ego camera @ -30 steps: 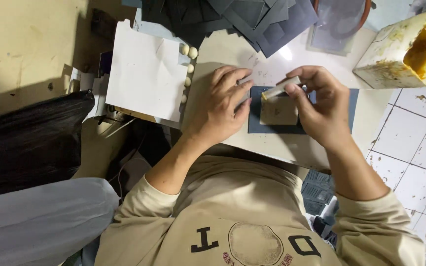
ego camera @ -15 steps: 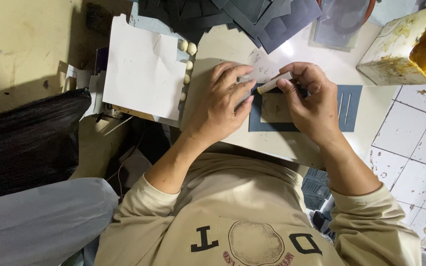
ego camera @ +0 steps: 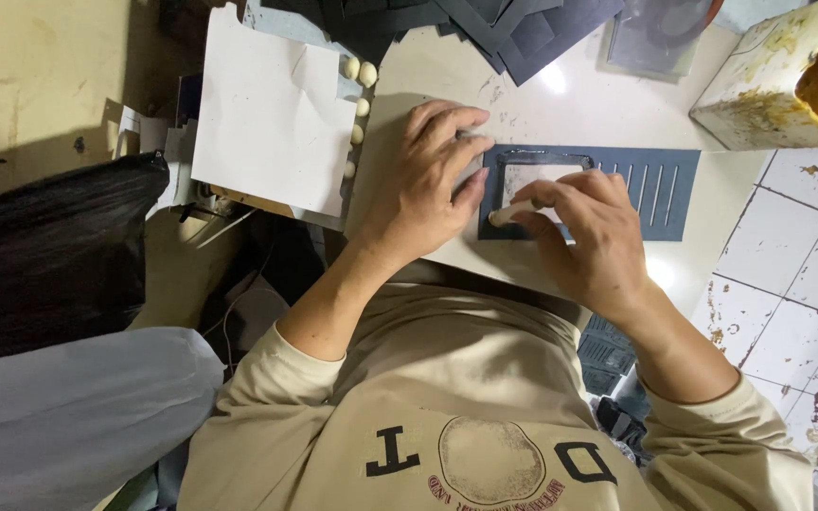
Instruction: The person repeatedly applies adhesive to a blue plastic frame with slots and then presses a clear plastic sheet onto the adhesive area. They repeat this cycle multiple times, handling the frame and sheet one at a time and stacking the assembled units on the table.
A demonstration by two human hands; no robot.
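- A pale work table fills the upper middle of the view, seen from above by the person seated at it in a beige sweatshirt.
- A black plastic bag lies to the left, beside and below the table.
- A white sheet of paper overhangs the table's left edge, with a row of small cream beads along its right side.
- A stained, glue-smeared box sits at the far right corner, off the working area.
- A pile of dark card pieces is heaped at the far edge.
- A flat dark blue card with cut slits lies near the table's front edge, directly before the person. A pale square patch shows inside a frame on its left half.
- The left hand is spread flat, fingers pressing on the card's left edge, apparently to keep it from sliding.
- The right hand is curled closed, pinching a small pale stick whose tip rests on the pale patch, angled low as if rubbing or spreading.
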